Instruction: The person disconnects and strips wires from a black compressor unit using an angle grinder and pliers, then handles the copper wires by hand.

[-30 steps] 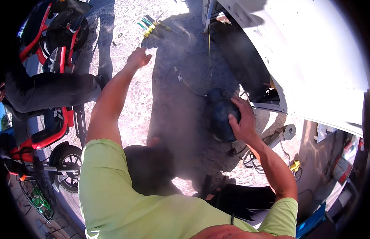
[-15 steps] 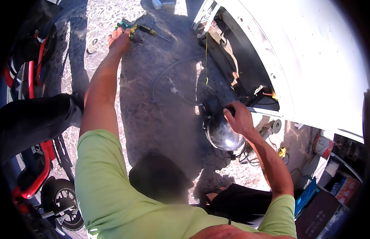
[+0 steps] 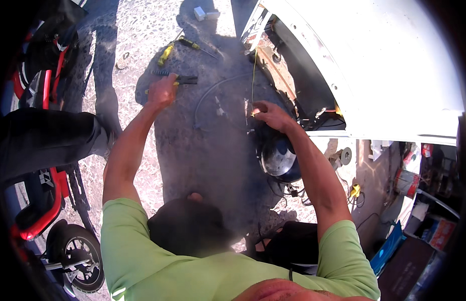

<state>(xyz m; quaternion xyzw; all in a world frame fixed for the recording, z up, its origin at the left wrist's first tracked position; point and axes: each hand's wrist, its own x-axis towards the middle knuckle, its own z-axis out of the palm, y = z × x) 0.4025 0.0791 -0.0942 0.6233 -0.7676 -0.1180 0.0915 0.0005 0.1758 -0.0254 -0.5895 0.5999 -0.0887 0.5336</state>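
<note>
My left hand [image 3: 162,93] is closed round pliers [image 3: 186,80] with dark jaws and yellow on the handles, held over the ground and pointing right. Beyond it lie a yellow-handled tool [image 3: 165,54] and a yellow-and-black screwdriver [image 3: 188,44]. My right hand [image 3: 273,116] pinches the lower end of a thin yellow-green wire [image 3: 254,75], which hangs from the frame of a large white appliance [image 3: 393,65]. Just below this hand sits a rounded, shiny black metal housing [image 3: 279,159], partly covered by my forearm.
A thin grey tube [image 3: 198,103] curves over the ground between my hands. On the left are a red-and-black two-wheeler [image 3: 52,200] and a dark-trousered leg [image 3: 47,140]. White blocks [image 3: 200,14] lie at the far side. Boxes [image 3: 401,268] and a yellow plug [image 3: 355,190] are at right.
My left hand has come nearer from the tools, lifting the pliers away. My right hand has left the housing's top, moved left and farther, and taken the wire's end.
</note>
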